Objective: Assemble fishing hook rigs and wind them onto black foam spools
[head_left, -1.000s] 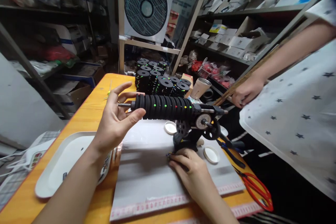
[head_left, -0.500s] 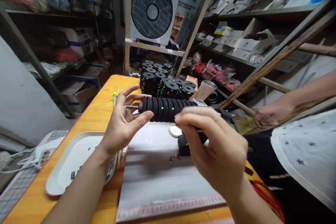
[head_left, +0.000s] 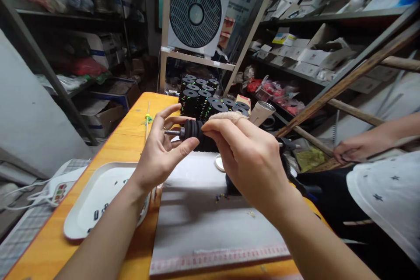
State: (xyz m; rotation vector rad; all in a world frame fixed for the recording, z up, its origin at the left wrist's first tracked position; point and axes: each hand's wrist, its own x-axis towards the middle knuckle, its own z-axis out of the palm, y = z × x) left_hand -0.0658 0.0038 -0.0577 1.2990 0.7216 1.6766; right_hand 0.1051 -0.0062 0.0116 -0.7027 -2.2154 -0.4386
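A black ribbed roller (head_left: 194, 130) on a metal shaft lies level above the white board (head_left: 183, 223). My left hand (head_left: 160, 148) is closed around its left end, thumb in front and fingers behind. Pinched fingertips of my right hand (head_left: 252, 157) meet the roller's front just right of my left thumb. Whatever sits in that pinch is too small or hidden to make out. My right hand covers most of the roller's length. Below, a small cluster of coloured bits (head_left: 222, 197) and some tiny gold-coloured pieces (head_left: 251, 214) rest on the board.
A white tray (head_left: 77, 203) with small black pieces stands at left. Black ring-topped cylinders (head_left: 200, 92) are stacked behind the roller, beside a metallic cup (head_left: 261, 111). Near a wooden ladder (head_left: 354, 113) at right is another person's hand (head_left: 356, 146).
My right hand has moved left along the roller, from its right part to near my left thumb. It now covers the green dots. The view has shifted slightly.
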